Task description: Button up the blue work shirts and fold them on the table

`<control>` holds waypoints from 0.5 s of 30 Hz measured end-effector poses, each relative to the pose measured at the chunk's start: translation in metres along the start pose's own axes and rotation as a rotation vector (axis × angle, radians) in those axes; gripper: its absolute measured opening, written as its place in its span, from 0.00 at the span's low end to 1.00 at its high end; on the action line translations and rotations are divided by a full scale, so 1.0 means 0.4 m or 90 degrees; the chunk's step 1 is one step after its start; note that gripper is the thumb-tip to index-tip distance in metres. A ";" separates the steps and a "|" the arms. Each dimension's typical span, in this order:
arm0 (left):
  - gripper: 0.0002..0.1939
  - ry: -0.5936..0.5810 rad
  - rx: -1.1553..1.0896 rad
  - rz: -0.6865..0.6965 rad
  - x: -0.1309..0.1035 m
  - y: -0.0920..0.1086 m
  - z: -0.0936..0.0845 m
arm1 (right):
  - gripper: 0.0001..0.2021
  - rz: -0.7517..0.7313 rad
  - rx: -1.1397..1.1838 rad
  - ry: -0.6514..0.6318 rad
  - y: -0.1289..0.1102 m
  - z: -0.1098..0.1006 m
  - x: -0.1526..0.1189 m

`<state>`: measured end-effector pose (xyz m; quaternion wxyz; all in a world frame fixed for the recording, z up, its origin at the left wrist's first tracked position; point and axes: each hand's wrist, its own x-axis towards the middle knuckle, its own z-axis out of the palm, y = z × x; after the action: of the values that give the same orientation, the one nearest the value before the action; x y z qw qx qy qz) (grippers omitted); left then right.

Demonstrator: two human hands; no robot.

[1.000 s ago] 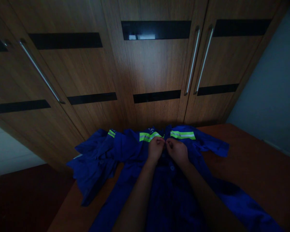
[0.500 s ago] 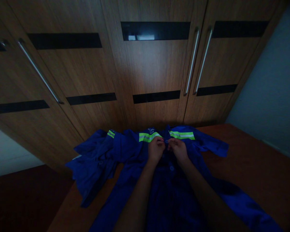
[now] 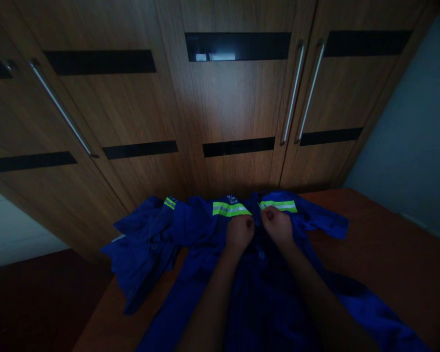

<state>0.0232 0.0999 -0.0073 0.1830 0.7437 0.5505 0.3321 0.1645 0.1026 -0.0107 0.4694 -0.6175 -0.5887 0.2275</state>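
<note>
A blue buttoned work garment (image 3: pixel 205 230) lies spread out, with lime and silver reflective strips across its chest. My left hand (image 3: pixel 240 232) is closed, fingers pinched on the garment's front edge just below the left strip. Opposite it, my right hand (image 3: pixel 277 227) is also closed on the front, below the right strip. Between the two hands a round button (image 3: pixel 257 223) shows on the front band. Another button (image 3: pixel 261 255) sits lower down. My fingertips are partly hidden, and the dim light blurs the cloth in them.
The garment rests on a reddish-brown wooden surface (image 3: pixel 388 264). A crumpled blue cloth piece (image 3: pixel 143 259) with a reflective strip hangs over its left edge. Behind stands a wooden wardrobe (image 3: pixel 234 107) with long metal handles (image 3: pixel 292 93). A pale wall (image 3: pixel 403 146) rises at the right.
My hands have moved slightly apart, my right hand a little to the right and up. More of the front band and its button now shows between them.
</note>
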 end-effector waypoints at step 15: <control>0.06 -0.122 0.082 0.092 -0.022 0.044 0.009 | 0.10 0.079 -0.015 0.065 0.085 0.022 0.028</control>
<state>0.0364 0.0862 -0.0011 0.1622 0.8198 0.4958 0.2362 0.1769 0.1204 -0.0403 0.4767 -0.6689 -0.5273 0.2174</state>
